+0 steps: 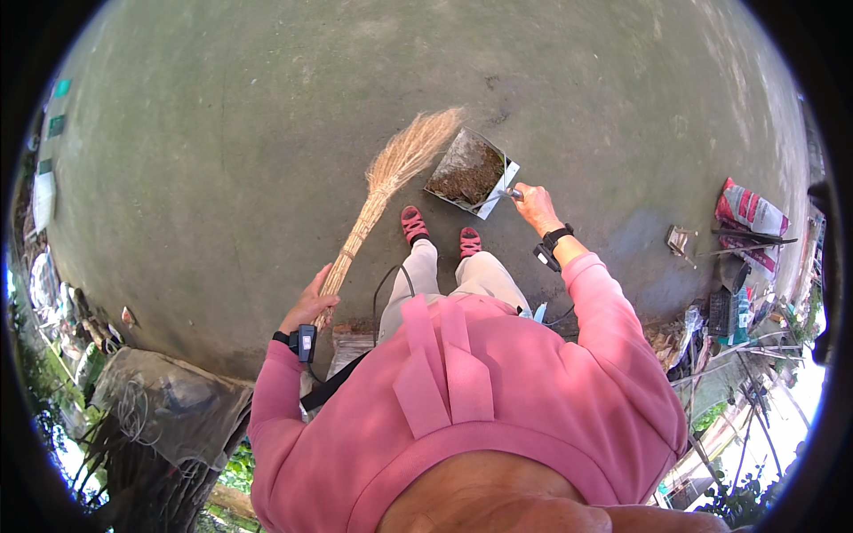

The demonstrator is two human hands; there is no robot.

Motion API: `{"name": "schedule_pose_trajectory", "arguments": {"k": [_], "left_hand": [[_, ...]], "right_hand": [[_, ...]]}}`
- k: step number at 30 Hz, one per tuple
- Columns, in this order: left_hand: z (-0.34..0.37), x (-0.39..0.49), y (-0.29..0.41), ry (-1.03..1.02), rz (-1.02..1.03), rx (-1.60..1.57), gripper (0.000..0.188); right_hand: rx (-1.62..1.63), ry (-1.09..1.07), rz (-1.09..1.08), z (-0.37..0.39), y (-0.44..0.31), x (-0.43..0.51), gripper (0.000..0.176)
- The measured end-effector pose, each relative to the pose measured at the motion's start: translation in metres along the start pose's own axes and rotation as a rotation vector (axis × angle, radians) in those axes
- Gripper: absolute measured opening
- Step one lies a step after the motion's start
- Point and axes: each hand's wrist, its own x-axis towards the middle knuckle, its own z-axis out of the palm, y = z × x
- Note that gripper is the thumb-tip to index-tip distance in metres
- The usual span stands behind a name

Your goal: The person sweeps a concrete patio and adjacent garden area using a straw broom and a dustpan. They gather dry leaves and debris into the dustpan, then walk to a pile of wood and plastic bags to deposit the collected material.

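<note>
A straw broom (363, 226) slants up and to the right across the view, its handle bound with ties. My left hand (311, 303) grips the lower end of that handle. The spread bristles reach close to the upper left side of a metal dustpan (508, 183); whether they touch it I cannot tell. Brown soil and debris (466, 183) lie inside the pan. My right hand (536, 205) is closed around the pan's handle (513, 194), just ahead of my feet in red sandals (413, 223).
Concrete floor (280, 120) stretches ahead, with dark specks past the pan. At right lie a red and white sack (750, 216), a small wooden piece (678, 240) and a dark crate (722, 312). A plastic sheet (180, 400) covers a pile at lower left.
</note>
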Motion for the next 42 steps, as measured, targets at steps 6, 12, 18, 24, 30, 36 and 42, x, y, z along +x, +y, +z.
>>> {"name": "schedule_pose_trajectory", "arguments": {"k": [6,12,18,24,30,36,42], "left_hand": [[0.065,0.091,-0.031,0.212,0.028,0.077,0.084],[0.152,0.137,-0.027,-0.087,-0.161,0.778,0.084],[0.203,0.008,-0.042,0.125,0.256,0.548,0.078],[0.280,-0.012,-0.075,0.210,0.038,-0.122,0.078],[0.354,0.109,-0.022,0.141,0.016,-0.413,0.044],[0.360,0.082,0.017,-0.038,0.007,-0.464,0.059],[0.276,0.066,0.108,0.020,0.071,-0.044,0.071]], "right_hand": [[0.036,-0.005,-0.019,0.011,0.009,0.003,0.010],[0.069,-0.064,-0.095,0.013,0.023,-0.004,0.014],[0.166,0.067,-0.178,-0.033,0.088,-0.004,0.017],[0.259,0.124,-0.139,-0.110,0.170,-0.021,0.021],[0.230,0.103,-0.064,-0.149,0.217,-0.047,0.018],[0.148,0.130,-0.191,-0.137,0.253,-0.046,0.014],[0.093,0.158,-0.081,-0.125,0.254,-0.034,0.013]]}}
